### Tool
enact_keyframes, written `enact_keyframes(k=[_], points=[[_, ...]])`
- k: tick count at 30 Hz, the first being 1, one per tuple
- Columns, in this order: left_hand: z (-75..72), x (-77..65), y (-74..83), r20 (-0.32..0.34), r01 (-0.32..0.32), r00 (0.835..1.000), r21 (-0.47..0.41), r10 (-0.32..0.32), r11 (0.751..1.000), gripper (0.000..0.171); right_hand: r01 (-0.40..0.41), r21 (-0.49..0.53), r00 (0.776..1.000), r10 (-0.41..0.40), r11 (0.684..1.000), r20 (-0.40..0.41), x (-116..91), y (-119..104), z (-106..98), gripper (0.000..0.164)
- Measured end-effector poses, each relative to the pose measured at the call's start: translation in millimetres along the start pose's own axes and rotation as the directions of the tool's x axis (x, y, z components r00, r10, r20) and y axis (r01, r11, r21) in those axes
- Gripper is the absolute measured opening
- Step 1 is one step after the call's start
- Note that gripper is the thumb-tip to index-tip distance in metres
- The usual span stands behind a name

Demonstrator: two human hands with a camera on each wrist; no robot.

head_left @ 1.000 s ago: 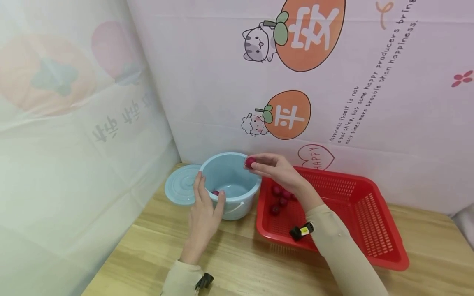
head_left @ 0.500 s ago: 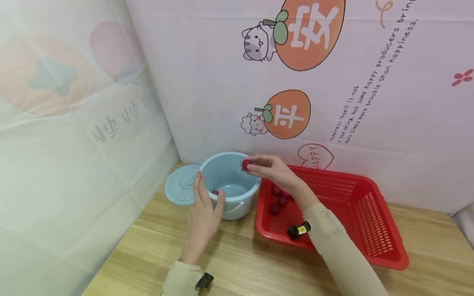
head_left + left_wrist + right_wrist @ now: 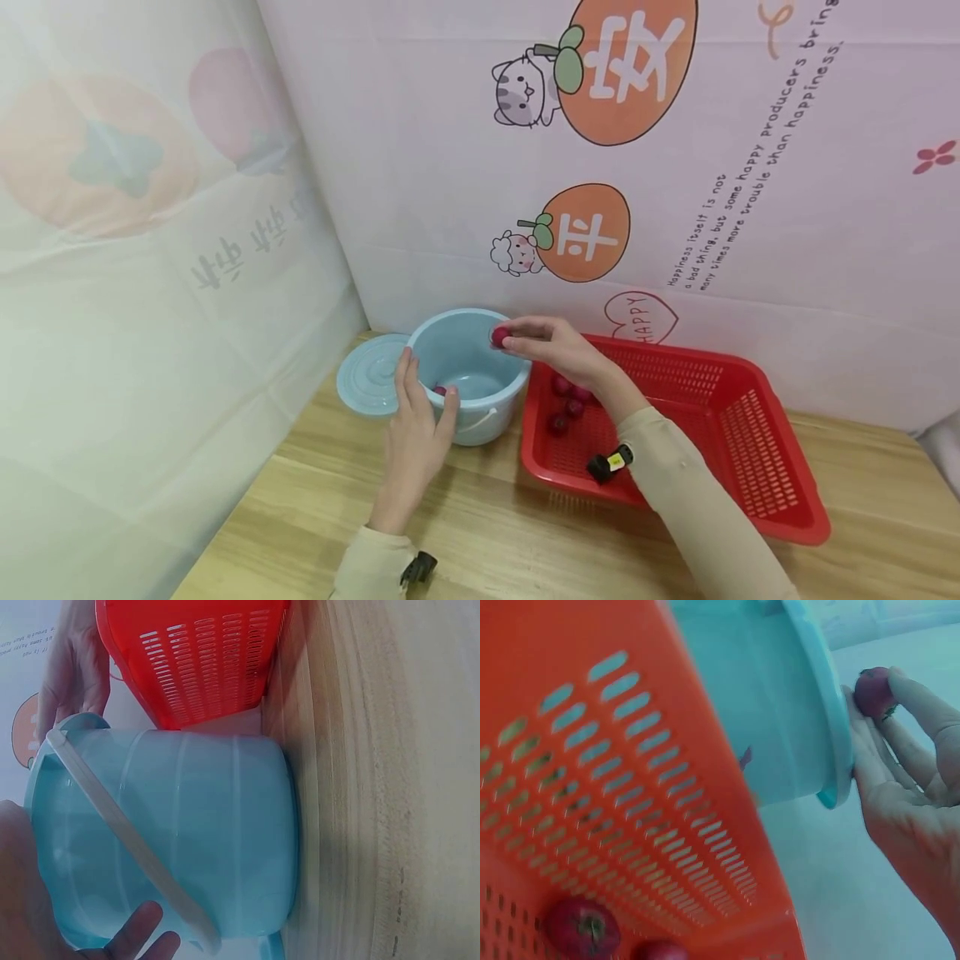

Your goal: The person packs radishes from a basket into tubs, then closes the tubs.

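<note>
A small round dark-red radish (image 3: 501, 337) with green stubs (image 3: 889, 712) is pinched between the thumb and fingers of my right hand (image 3: 558, 350), over the right rim of a light-blue bucket (image 3: 483, 417). The right wrist view shows the fingers right at the bucket's rim (image 3: 821, 667). My left hand (image 3: 416, 437) grips the bucket's left front edge, its thumb over the rim and fingers against the outside. A white handle (image 3: 124, 829) hangs down the bucket's side. Inside, part of another radish (image 3: 439, 390) shows near the front wall.
A red perforated basket (image 3: 750, 525) stands right of the bucket, with several radishes (image 3: 575, 407) in its left end. The blue lid (image 3: 367, 375) lies left of the bucket on the wooden table (image 3: 300, 533). Printed cloth (image 3: 420, 167) hangs behind and at the left.
My right hand has shifted slightly left and down with the radish, further over the bucket opening. My left hand stays at the rim.
</note>
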State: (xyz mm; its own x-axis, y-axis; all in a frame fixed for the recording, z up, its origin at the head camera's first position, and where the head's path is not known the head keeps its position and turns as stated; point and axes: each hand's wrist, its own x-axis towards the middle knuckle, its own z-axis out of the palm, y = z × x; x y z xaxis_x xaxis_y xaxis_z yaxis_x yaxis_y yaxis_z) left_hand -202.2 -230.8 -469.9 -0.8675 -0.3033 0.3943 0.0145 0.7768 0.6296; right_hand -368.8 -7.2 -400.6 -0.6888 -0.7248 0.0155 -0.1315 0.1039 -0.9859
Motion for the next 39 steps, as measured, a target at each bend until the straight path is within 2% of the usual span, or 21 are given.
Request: enact_keyframes(k=[8,21,25,33,36,39], points=[[6.1,4.3,1.5,0.012,0.002,1.0,-0.017,-0.002,1.0,0.084,-0.014,-0.129,0.999,0.02,0.992,0.049,3.8,-2.6,-10.7,0.041],[6.6,3.8,3.8,0.013,-0.006,1.0,-0.021,0.006,1.0,0.084,-0.019,-0.307,0.987,0.067,0.951,0.145,11.6,-20.3,-9.8,0.038],[5.2,3.3,2.2,0.009,-0.015,1.0,-0.024,0.015,1.0,0.083,-0.012,-0.386,0.978,0.092,0.922,0.189,18.0,-28.6,-4.2,0.034],[1.6,0.6,-0.4,-0.003,-0.008,1.0,-0.004,0.008,1.0,0.082,0.062,-0.553,0.939,0.138,0.831,0.314,34.3,-46.3,10.8,0.031],[1.7,0.5,-0.9,0.001,-0.003,1.0,-0.004,0.003,1.0,0.083,0.067,-0.568,0.93,0.155,0.82,0.333,36.9,-47.4,13.6,0.032],[1.1,0.7,-1.8,0.004,-0.006,1.0,0.0,0.006,1.0,0.083,0.062,-0.565,0.931,0.157,0.823,0.33,36.9,-47.6,15.2,0.031]])
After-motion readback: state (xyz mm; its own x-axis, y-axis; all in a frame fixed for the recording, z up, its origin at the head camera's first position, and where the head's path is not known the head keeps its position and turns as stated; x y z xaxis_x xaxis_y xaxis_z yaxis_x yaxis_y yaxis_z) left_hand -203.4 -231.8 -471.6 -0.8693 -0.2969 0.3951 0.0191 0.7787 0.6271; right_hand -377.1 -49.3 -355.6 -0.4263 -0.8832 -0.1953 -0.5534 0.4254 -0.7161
